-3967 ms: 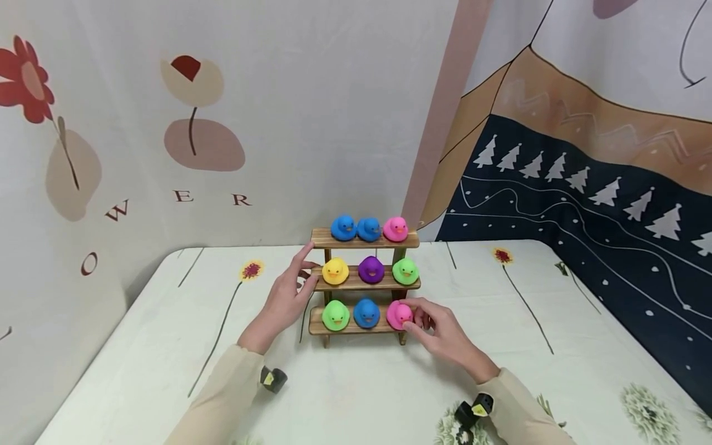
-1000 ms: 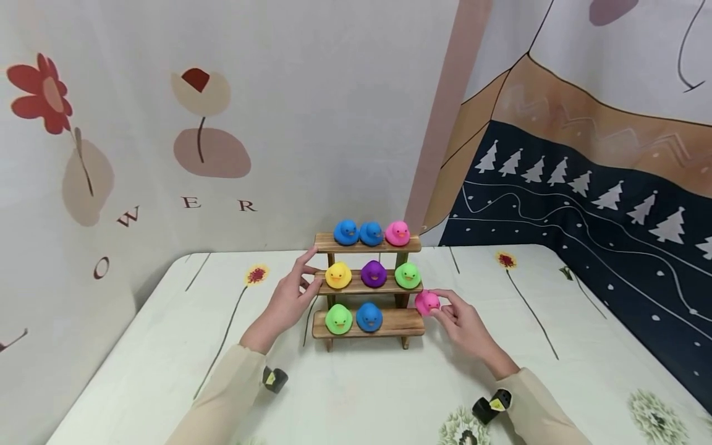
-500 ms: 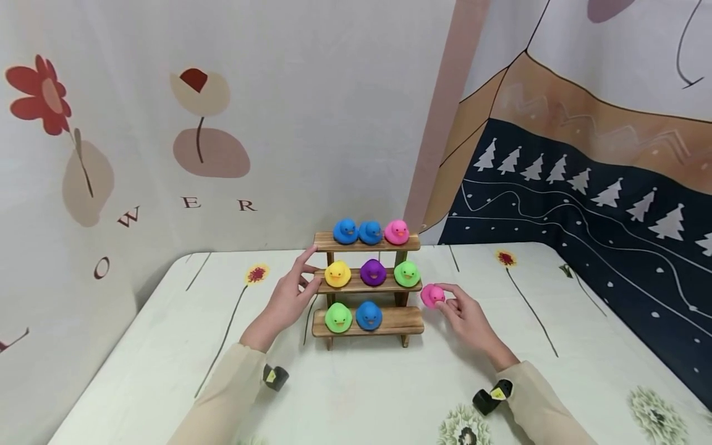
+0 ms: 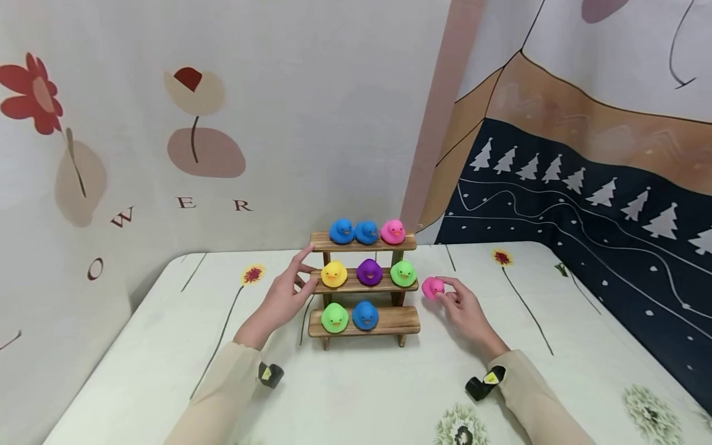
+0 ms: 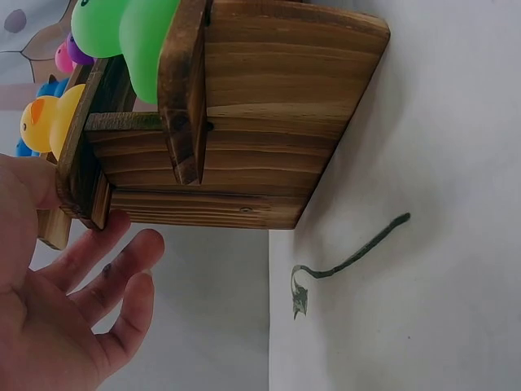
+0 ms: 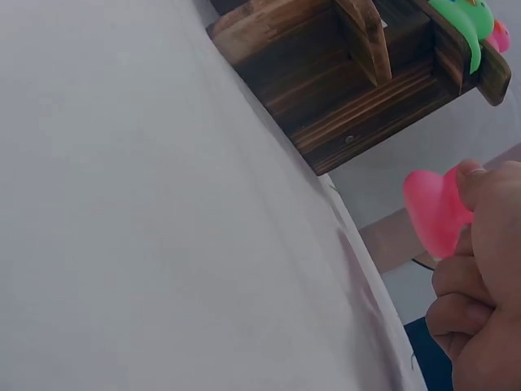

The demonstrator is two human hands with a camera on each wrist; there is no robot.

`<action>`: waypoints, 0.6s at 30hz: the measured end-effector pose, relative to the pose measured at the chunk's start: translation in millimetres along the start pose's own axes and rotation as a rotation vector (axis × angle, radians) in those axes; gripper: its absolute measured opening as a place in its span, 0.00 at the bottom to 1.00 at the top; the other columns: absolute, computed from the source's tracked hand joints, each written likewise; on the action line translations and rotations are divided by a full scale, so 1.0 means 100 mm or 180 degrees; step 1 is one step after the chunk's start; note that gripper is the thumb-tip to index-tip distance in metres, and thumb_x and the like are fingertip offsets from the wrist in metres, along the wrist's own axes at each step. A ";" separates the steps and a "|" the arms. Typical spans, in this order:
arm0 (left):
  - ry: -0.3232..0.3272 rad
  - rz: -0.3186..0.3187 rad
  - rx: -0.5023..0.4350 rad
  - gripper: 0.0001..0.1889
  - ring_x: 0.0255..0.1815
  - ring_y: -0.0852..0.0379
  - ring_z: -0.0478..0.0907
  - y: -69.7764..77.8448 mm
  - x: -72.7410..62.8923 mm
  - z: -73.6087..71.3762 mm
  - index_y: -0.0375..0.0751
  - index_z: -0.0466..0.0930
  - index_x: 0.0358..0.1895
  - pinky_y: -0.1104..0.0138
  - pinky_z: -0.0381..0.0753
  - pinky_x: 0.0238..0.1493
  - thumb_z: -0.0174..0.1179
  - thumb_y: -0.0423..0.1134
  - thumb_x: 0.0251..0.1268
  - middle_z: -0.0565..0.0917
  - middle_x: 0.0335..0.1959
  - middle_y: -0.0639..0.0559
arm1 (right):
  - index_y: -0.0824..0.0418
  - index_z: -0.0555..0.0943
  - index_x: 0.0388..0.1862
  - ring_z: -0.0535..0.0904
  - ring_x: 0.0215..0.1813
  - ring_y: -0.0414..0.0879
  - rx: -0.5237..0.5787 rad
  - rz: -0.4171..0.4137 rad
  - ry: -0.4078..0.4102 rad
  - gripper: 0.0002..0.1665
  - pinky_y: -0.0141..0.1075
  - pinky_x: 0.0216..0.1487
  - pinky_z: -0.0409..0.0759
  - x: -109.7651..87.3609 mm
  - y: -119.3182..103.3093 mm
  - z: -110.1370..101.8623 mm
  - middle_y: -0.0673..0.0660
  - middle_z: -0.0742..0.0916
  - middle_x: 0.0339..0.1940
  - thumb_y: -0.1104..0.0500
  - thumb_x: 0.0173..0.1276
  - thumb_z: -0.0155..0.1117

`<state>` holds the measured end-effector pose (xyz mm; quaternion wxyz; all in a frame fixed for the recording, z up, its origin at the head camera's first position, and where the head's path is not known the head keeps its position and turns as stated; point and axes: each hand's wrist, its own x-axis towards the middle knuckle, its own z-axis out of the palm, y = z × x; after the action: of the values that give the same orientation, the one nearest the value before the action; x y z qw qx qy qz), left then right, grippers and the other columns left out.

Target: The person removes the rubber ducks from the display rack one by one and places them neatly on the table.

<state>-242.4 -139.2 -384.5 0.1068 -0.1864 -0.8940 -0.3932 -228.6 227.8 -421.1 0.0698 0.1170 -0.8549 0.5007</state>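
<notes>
My right hand (image 4: 466, 309) pinches a pink rubber duck (image 4: 432, 288) between thumb and fingers, just right of a three-tier wooden display rack (image 4: 397, 318). In the right wrist view that pink duck (image 6: 435, 210) is held clear of the wood. My left hand (image 4: 282, 298) touches the rack's left end, thumb at the middle tier and index finger at the top tier; its other fingers are loosely bent in the left wrist view. On the bottom tier sit a green duck (image 4: 335, 317) and a blue duck (image 4: 365, 315), with bare wood to their right.
The middle tier bears a yellow duck (image 4: 334, 274), a purple duck (image 4: 369, 272) and a green duck (image 4: 403, 273). Up top are two blue ducks, one at the left end (image 4: 342, 231), and a pink duck (image 4: 392, 232). A flowered cloth (image 4: 356, 383) covers the table; printed fabric hangs behind.
My right hand has lifted the pink duck off the bottom tier's right end and carried it right and upward beside the rack. My left hand keeps its place at the rack's left side.
</notes>
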 end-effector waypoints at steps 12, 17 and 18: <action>0.0026 -0.0027 0.0038 0.36 0.35 0.53 0.76 -0.02 0.00 -0.01 0.54 0.48 0.76 0.64 0.77 0.38 0.56 0.36 0.70 0.78 0.52 0.38 | 0.63 0.70 0.64 0.60 0.20 0.38 0.0036 0.0121 0.0214 0.22 0.30 0.24 0.61 0.23 0.35 0.04 0.50 0.67 0.17 0.61 0.74 0.54; 0.0011 -0.0006 0.0027 0.36 0.34 0.54 0.76 -0.01 0.00 -0.01 0.53 0.49 0.75 0.65 0.77 0.36 0.56 0.36 0.70 0.79 0.52 0.38 | 0.61 0.69 0.66 0.62 0.22 0.40 0.0042 0.0441 0.0244 0.23 0.31 0.26 0.62 0.31 0.42 0.06 0.49 0.68 0.18 0.57 0.75 0.53; 0.0009 0.0001 0.0019 0.36 0.34 0.54 0.76 -0.01 0.00 -0.01 0.53 0.49 0.75 0.65 0.77 0.35 0.56 0.36 0.70 0.79 0.52 0.38 | 0.61 0.69 0.67 0.62 0.22 0.40 0.0030 0.0483 0.0260 0.23 0.31 0.26 0.62 0.33 0.43 0.06 0.49 0.68 0.18 0.57 0.75 0.52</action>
<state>-243.1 -140.6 -384.2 0.1086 -0.1856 -0.8950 -0.3909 -272.0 238.6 -452.5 0.0660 0.0318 -0.8554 0.5128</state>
